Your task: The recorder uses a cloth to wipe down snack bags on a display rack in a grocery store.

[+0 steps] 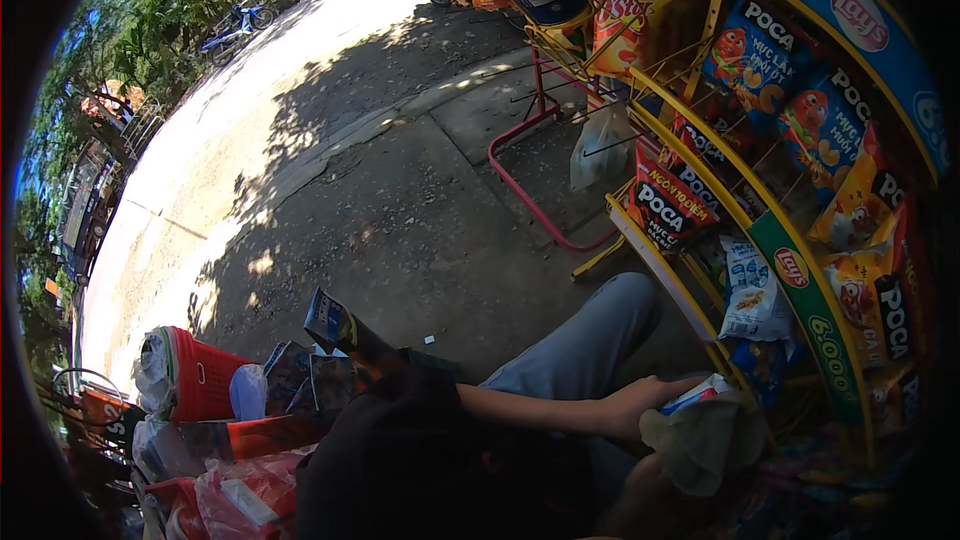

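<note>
My left hand (637, 406) reaches in at the lower right, its fingers closed on a small white, blue and red packet (697, 394). Against that packet hangs a crumpled grey-green cloth (701, 446), which covers its lower part. Below, in deep shadow, my right hand (643, 476) grips the cloth's near edge; its fingertips are hidden. Both hands are beside the yellow wire snack rack (724, 139). Near them on the rack are a white snack bag (752, 292) and a blue snack bag (761, 371).
Snack bags (750, 52) fill the curved rack. A red metal stand (525, 214) and a hanging plastic bag (602, 146) are behind it. A denim-clad knee (626, 300) is beside the rack. Red plastic baskets (206, 379) and bags (255, 495) lie at lower left. Parked motorbikes line the road.
</note>
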Demonstrator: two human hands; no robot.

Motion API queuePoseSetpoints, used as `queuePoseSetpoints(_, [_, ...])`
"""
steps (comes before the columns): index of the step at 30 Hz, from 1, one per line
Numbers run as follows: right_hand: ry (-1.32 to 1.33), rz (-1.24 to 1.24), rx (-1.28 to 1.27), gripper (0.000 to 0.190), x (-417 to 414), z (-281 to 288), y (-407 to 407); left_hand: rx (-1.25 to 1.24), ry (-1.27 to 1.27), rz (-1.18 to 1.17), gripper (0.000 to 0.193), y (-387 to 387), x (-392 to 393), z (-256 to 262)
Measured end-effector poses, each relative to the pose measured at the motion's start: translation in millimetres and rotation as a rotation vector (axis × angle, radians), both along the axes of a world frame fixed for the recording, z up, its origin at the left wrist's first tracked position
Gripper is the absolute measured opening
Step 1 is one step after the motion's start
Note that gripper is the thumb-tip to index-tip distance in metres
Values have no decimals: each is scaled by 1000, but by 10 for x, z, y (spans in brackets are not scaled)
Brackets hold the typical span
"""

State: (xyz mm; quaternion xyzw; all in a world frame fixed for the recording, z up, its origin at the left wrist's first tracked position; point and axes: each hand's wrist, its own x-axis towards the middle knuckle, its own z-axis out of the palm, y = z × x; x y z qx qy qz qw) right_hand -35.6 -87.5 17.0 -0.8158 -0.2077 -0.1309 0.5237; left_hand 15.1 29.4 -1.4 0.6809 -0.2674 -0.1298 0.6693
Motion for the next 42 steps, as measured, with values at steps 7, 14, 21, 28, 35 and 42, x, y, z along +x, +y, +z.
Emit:
queuePoseSetpoints(7, [36,-113,81,26,136,73,-1,104,-37,-18,81,-24,-4,120])
queuePoseSetpoints(14, [294,-649,49,25,293,-151,33,183,-24,97,78,27,0,84])
queuePoseSetpoints(21, [22,-513,-253,34,-137,-392,57,56,69,119,67,-93,150,-66])
queuePoseSetpoints(28, [-86,-512,-232,40,103,-276,-77,179,45,80,59,-91,50,-105])
queuePoseSetpoints(35, [1,-393,-196,34,51,-346,-123,229,66,-65,62,106,-53,-333])
queuePoseSetpoints(42, [275,-678,101,29,3,-590,-443,20,280,-91,67,4,79,-200])
